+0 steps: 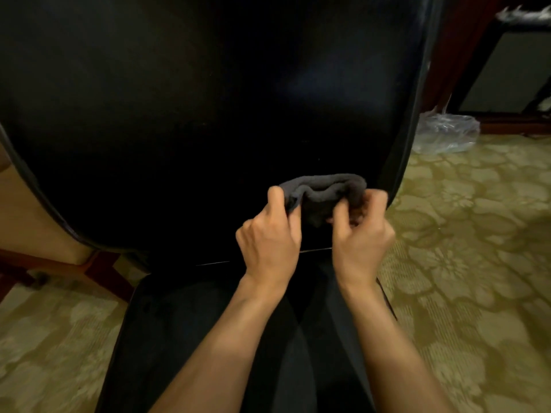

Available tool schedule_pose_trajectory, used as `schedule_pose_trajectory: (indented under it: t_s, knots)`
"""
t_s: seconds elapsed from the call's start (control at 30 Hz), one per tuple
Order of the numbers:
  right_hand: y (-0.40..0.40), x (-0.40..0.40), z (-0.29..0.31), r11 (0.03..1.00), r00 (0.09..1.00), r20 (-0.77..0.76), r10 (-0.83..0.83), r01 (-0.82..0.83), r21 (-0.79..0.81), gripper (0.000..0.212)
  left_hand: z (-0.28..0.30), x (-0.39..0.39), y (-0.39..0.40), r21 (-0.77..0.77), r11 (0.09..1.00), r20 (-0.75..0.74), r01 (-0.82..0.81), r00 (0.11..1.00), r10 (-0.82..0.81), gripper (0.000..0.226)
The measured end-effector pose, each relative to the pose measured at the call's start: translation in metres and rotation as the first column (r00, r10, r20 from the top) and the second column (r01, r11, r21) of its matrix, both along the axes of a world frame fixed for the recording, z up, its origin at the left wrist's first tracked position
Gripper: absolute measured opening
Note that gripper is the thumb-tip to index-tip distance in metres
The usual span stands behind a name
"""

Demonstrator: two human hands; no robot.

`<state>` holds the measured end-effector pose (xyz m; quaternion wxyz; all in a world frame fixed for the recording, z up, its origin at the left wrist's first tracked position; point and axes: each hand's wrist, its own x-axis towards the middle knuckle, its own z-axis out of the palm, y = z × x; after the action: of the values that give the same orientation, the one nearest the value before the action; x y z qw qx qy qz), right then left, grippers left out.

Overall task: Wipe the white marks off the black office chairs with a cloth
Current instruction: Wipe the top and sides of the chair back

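Cloth [323, 195]: this is looking soft, light and floppy, so it is probably bending and bunching with ease. Taking hold of it by its two ends, as now, is looking like the best way. It is dark grey and fuzzy, folded into a thick roll, and it is sitting low down in front of the chair back.
Left hand [269, 238]: it is gripping the left end of the cloth, with the fingers curling round it.
Right hand [360, 234]: it is pinching the right end of the cloth, with the thumb and fingers tucking into the folds. The two hands are close together, with only the cloth between them.
Chair seat [179, 338]: it is lying black and flat under the arms.
Chair back [208, 99]: it is standing just behind the cloth, black, smooth and a bit shiny. White marks are too hard to see here.
Carpet [462, 248]: it is showing a pale flower pattern on both sides.
Plastic bag [447, 132]: it is lying crumpled on the carpet, far off to the right.
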<state>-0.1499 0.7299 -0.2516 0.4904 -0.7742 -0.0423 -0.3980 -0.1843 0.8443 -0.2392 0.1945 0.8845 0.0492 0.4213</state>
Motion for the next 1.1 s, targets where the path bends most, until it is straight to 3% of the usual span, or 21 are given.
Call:
schedule_pose_trajectory:
  t_s: [0.1, 0.2, 0.33, 0.43, 0.57, 0.7, 0.83, 0.93, 1.0, 1.1]
  knots:
    - [-0.002, -0.009, -0.027, 1.0, 0.994, -0.108, -0.001, 0.002, 0.011, 0.014, -0.019, -0.008, -0.005, -0.014, 1.0, -0.091, 0.007, 0.996, -0.009, 0.022]
    - [-0.004, -0.013, -0.023, 0.995, 0.984, -0.177, 0.038, -0.021, 0.097, 0.011, -0.012, -0.007, -0.008, -0.079, 0.995, -0.076, 0.067, 0.994, -0.073, 0.02]
    - [-0.004, -0.006, 0.035, 0.976, 0.999, -0.008, 0.031, -0.029, 0.216, 0.008, 0.033, 0.007, -0.013, -0.259, 0.958, 0.082, 0.127, 0.991, -0.109, 0.025]
    - [-0.004, 0.001, 0.064, 0.98, 0.994, 0.063, 0.092, -0.101, 0.17, 0.014, 0.058, 0.018, -0.013, -0.342, 0.933, 0.153, 0.113, 0.986, -0.063, 0.022]
    - [-0.006, -0.002, 0.025, 0.996, 0.993, -0.077, 0.089, -0.086, 0.036, 0.014, 0.029, 0.012, -0.01, -0.288, 0.955, 0.028, 0.076, 0.997, -0.071, 0.013]
    - [-0.004, -0.019, -0.002, 0.98, 0.96, -0.228, 0.161, -0.13, 0.148, 0.018, -0.003, -0.004, -0.005, -0.378, 0.916, -0.072, 0.135, 0.982, -0.174, 0.017]
    - [0.0, -0.001, 0.064, 0.958, 0.983, -0.083, 0.163, -0.138, 0.25, 0.013, 0.048, 0.016, -0.002, -0.447, 0.875, 0.114, 0.187, 0.982, -0.151, 0.022]
    - [-0.002, 0.009, 0.096, 0.962, 0.98, -0.043, 0.195, -0.183, 0.202, 0.018, 0.078, 0.029, -0.002, -0.483, 0.854, 0.125, 0.194, 0.98, -0.152, 0.02]
    - [-0.005, 0.004, 0.08, 0.976, 0.983, -0.04, 0.178, -0.171, 0.135, 0.018, 0.066, 0.025, -0.001, -0.433, 0.883, 0.104, 0.183, 0.983, -0.153, 0.019]
    - [-0.012, -0.013, 0.006, 0.982, 0.978, -0.143, 0.153, -0.134, 0.136, 0.012, 0.004, 0.005, 0.0, -0.379, 0.912, -0.019, 0.157, 0.984, -0.178, 0.022]
